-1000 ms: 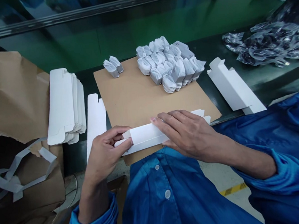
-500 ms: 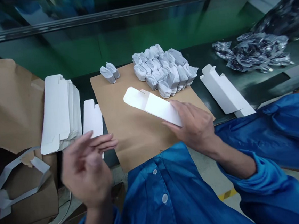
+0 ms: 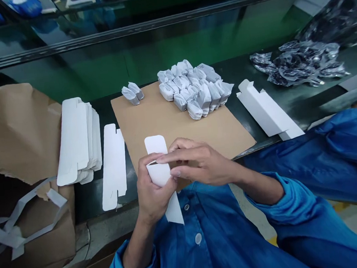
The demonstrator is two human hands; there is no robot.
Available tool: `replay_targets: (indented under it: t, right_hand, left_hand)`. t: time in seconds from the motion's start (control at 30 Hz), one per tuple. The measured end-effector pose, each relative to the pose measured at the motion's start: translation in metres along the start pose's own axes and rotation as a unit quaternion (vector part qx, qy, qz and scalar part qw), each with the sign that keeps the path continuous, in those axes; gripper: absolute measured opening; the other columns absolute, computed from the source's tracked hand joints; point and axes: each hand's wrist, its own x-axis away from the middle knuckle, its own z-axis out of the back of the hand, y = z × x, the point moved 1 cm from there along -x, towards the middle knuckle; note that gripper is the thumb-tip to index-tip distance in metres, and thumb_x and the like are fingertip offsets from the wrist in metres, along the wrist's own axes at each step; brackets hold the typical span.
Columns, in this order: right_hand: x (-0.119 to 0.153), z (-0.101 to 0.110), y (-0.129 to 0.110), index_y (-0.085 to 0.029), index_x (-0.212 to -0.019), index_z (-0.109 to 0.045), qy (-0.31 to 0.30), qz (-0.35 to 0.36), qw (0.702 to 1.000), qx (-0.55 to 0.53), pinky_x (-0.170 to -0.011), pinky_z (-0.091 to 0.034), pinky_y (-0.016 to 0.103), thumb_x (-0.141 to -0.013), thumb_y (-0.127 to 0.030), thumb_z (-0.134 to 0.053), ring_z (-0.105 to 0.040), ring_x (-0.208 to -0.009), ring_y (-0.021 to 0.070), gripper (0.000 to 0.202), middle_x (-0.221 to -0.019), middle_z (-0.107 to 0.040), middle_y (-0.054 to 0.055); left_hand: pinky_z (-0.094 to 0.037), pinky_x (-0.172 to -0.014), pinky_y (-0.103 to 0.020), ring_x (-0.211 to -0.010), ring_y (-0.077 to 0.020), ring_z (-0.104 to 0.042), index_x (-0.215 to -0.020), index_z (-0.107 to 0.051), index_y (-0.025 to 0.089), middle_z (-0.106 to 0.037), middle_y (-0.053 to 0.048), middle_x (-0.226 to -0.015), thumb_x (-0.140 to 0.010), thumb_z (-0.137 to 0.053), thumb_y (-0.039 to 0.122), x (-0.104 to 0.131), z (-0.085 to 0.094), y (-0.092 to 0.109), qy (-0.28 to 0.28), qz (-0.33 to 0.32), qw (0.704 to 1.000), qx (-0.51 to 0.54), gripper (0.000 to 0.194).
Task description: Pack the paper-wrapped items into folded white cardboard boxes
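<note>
1. One white carton [image 3: 159,175] is clasped in the left hand [image 3: 151,197].
2. The right hand [image 3: 204,163] touches its open end; I cannot tell whether it pinches.
3. Wrapped pieces [image 3: 205,96] lie beyond the grip.

One head-worn camera looks forward and down from above the person's buttoned blue cloth garment [image 3: 220,234], close over the bare hands [image 3: 154,192], and takes in the glossy dark green surface [image 3: 302,105] stretching crosswise beyond them.

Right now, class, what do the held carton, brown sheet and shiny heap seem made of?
Held carton: probably thin white card, matte, with crisp folds. Brown sheet: likely cardboard, matte, lying flat. Shiny heap: apparently plastic film, glossy, crumpled with highlights.
</note>
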Motion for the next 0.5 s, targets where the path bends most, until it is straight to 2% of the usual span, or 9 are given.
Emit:
replay_targets:
  t: [0.07, 0.13, 0.17, 0.2, 0.27, 0.37, 0.5]
  right_hand:
    - [-0.008, 0.006, 0.006, -0.021, -0.124, -0.067, 0.056, -0.052, 0.993, -0.085, -0.071, -0.050, 0.025, -0.095, -0.033, -0.060, -0.059, -0.080, 0.0116, 0.032, -0.092, -0.063, 0.002]
    - [-0.016, 0.009, 0.012, -0.017, -0.108, -0.069, 0.111, -0.117, 0.969, -0.189, -0.060, -0.048, 0.023, -0.096, -0.043, -0.057, -0.057, -0.068, 0.0101, 0.030, -0.083, -0.063, 0.000]
    - [-0.020, 0.009, 0.015, -0.016, -0.095, -0.069, 0.109, -0.142, 0.956, -0.234, -0.056, -0.047, 0.023, -0.095, -0.047, -0.057, -0.056, -0.063, 0.0099, 0.033, -0.078, -0.061, 0.000]
    - [-0.024, 0.007, 0.016, -0.016, -0.084, -0.066, 0.081, -0.157, 0.947, -0.270, -0.053, -0.045, 0.022, -0.094, -0.050, -0.058, -0.055, -0.061, 0.0098, 0.037, -0.073, -0.059, -0.001]
    - [-0.030, 0.002, 0.016, -0.016, -0.075, -0.063, 0.013, -0.162, 0.938, -0.308, -0.055, -0.045, 0.021, -0.087, -0.049, -0.068, -0.055, -0.063, 0.0096, 0.036, -0.072, -0.059, -0.001]
    - [-0.030, -0.006, 0.012, -0.016, -0.085, -0.067, -0.012, -0.144, 0.941, -0.306, -0.065, -0.047, 0.020, -0.079, -0.037, -0.080, -0.058, -0.075, 0.0093, 0.026, -0.082, -0.065, -0.001]
    - [-0.022, -0.012, 0.006, -0.016, -0.091, -0.069, 0.027, -0.140, 0.954, -0.262, -0.066, -0.049, 0.023, -0.080, -0.035, -0.078, -0.061, -0.080, 0.0118, 0.024, -0.089, -0.067, 0.001]
  left_hand:
    - [-0.050, -0.069, -0.026, -0.084, -0.0161, -0.061, -0.106, -0.056, 0.022, -0.060, -0.001, -0.097, -0.078, -0.071, 0.033, 0.001, 0.002, 0.002, -0.027, 0.005, 1.000, -0.012, 0.033]
    - [-0.047, -0.060, -0.025, -0.075, -0.0148, -0.059, -0.102, -0.056, 0.022, -0.059, 0.000, -0.092, -0.076, -0.071, 0.032, 0.000, 0.003, 0.004, -0.059, 0.016, 0.998, -0.026, 0.031]
    - [-0.046, -0.058, -0.025, -0.073, -0.0147, -0.058, -0.101, -0.056, 0.022, -0.058, 0.000, -0.091, -0.075, -0.071, 0.031, 0.000, 0.003, 0.005, -0.071, 0.015, 0.997, -0.033, 0.031]
    - [-0.046, -0.058, -0.025, -0.073, -0.0148, -0.058, -0.100, -0.055, 0.022, -0.058, 0.000, -0.091, -0.075, -0.070, 0.031, 0.000, 0.002, 0.005, -0.080, 0.010, 0.996, -0.041, 0.030]
    - [-0.048, -0.060, -0.025, -0.076, -0.0152, -0.059, -0.103, -0.053, 0.022, -0.057, 0.000, -0.094, -0.076, -0.070, 0.030, -0.001, 0.001, 0.006, -0.076, -0.010, 0.996, -0.054, 0.032]
    - [-0.051, -0.065, -0.027, -0.084, -0.0160, -0.061, -0.112, -0.048, 0.022, -0.054, -0.002, -0.101, -0.076, -0.071, 0.030, 0.001, -0.004, 0.002, -0.034, -0.045, 0.997, -0.061, 0.044]
    - [-0.055, -0.072, -0.029, -0.094, -0.0176, -0.064, -0.127, -0.040, 0.022, -0.052, -0.005, -0.111, -0.075, -0.076, 0.030, 0.006, -0.011, -0.002, 0.026, -0.082, 0.996, -0.031, 0.064]
